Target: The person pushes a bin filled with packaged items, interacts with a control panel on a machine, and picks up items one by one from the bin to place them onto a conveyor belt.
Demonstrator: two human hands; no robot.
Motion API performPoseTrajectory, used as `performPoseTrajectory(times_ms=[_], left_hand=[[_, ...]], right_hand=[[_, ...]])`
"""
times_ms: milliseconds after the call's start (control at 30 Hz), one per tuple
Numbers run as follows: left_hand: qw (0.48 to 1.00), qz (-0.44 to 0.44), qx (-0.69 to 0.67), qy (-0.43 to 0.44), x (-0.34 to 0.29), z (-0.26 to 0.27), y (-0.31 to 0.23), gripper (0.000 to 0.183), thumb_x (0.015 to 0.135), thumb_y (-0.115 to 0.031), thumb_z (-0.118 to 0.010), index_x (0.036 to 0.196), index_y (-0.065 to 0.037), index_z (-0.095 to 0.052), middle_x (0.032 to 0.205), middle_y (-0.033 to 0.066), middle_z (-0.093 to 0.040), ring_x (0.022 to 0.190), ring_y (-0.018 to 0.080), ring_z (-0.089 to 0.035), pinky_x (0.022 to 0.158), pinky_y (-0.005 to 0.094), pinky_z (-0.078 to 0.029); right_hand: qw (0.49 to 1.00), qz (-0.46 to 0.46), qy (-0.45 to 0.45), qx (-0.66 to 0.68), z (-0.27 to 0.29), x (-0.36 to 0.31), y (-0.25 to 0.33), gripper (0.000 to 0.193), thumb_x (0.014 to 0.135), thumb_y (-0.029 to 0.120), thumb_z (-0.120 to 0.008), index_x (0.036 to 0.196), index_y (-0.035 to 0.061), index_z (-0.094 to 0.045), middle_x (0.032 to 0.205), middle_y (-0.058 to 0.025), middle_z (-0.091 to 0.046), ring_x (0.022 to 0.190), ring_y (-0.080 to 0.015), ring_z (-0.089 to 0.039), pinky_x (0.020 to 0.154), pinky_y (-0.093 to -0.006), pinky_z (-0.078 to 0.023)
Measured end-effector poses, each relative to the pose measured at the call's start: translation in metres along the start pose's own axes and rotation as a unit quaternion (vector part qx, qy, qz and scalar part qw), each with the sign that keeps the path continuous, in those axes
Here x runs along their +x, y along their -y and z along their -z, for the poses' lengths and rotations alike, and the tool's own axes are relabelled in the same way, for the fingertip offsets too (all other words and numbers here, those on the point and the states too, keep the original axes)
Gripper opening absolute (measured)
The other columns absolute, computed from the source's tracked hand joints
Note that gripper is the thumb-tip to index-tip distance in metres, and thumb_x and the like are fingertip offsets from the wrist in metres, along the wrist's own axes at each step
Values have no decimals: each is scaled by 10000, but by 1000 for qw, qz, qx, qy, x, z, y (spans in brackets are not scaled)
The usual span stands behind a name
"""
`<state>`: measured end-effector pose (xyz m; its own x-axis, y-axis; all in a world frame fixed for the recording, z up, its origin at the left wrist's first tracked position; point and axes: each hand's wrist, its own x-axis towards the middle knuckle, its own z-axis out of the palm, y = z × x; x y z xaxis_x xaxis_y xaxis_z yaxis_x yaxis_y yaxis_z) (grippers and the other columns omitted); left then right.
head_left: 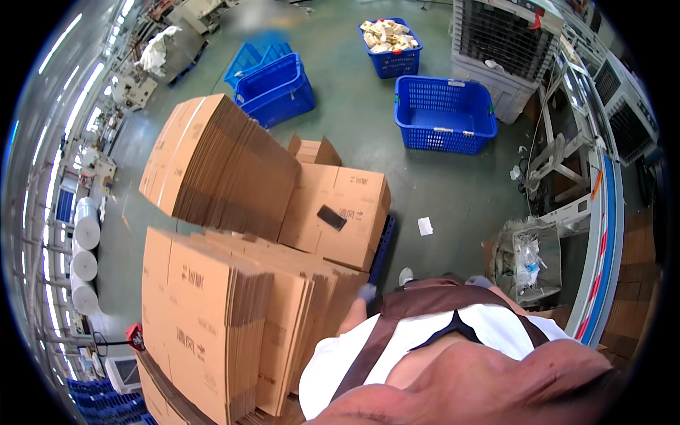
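My left hand [366, 292], in what looks like a grey glove, hangs beside the near stack of flattened cartons [244, 304]. Its fingers are too small and blurred to read, and I cannot tell whether it touches the cardboard. On my other side, my right hand [480, 281] also looks grey-gloved and is partly hidden by my body. A bin with clear plastic scraps [528, 258] lies beyond it. Ahead of my left hand stands a closed brown carton [340, 244], with a dark phone [331, 217] lying flat on top.
A strapped bundle of flat cartons [219, 159] leans at the left. Blue crates [276, 88] stand behind it. Farther right are a blue basket [446, 117] and a crate of pale packs [389, 49]. A conveyor frame [602, 234] runs along the right. White paper [425, 226] lies on the floor.
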<state>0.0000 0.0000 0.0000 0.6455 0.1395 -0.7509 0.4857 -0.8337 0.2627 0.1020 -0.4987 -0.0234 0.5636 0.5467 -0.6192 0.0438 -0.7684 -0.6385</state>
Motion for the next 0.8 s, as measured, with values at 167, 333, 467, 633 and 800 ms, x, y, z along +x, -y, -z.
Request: performPoseTrajectory(times_ms=[167, 333, 467, 633, 800], left_hand=[[896, -43, -431, -98, 51, 113, -155, 306, 895, -237, -459, 1049, -7, -589, 816, 110, -631, 710, 200, -600, 652, 320, -475], [913, -122, -368, -128, 71, 105, -181, 272, 889, -194, -490, 1061, -8, -591, 732, 64, -598, 683, 124, -559, 646, 264, -460], [985, -61, -146, -70, -1, 51, -158, 363, 887, -312, -435, 1034, -32, -613, 879, 178, -639, 854, 305, -615, 776, 388, -464], [958, -177, 154, 166, -26, 25, -125, 416, 862, -370, -388, 1028, -100, -658, 1090, 179, -607, 1023, 346, -574, 849, 412, -453], [943, -191, 194, 191, -23, 37, -155, 396, 853, -358, -412, 1026, -101, -658, 1106, 172, -603, 1029, 331, -574, 850, 406, -456]], right_hand=[[911, -133, -225, 319, 136, 9, -2, 322, 850, 304, -504, 823, 2, -610, 719, -154, -615, 678, -279, -610, 629, -397, -465], [973, -136, -181, 39, 121, -57, -46, 273, 856, 267, -489, 887, 52, -653, 765, -152, -639, 692, -298, -614, 638, -391, -473], [957, -168, -218, 89, 32, -195, -23, 265, 856, 260, -488, 892, 47, -642, 768, -153, -635, 694, -299, -611, 639, -390, -472], [911, -242, -282, 179, -42, -280, -38, 253, 857, 247, -487, 900, 39, -624, 774, -155, -628, 698, -300, -605, 642, -389, -470], [841, -315, -346, 271, -83, -313, -50, 242, 857, 234, -486, 909, 31, -606, 779, -157, -621, 701, -301, -600, 646, -389, -469]])
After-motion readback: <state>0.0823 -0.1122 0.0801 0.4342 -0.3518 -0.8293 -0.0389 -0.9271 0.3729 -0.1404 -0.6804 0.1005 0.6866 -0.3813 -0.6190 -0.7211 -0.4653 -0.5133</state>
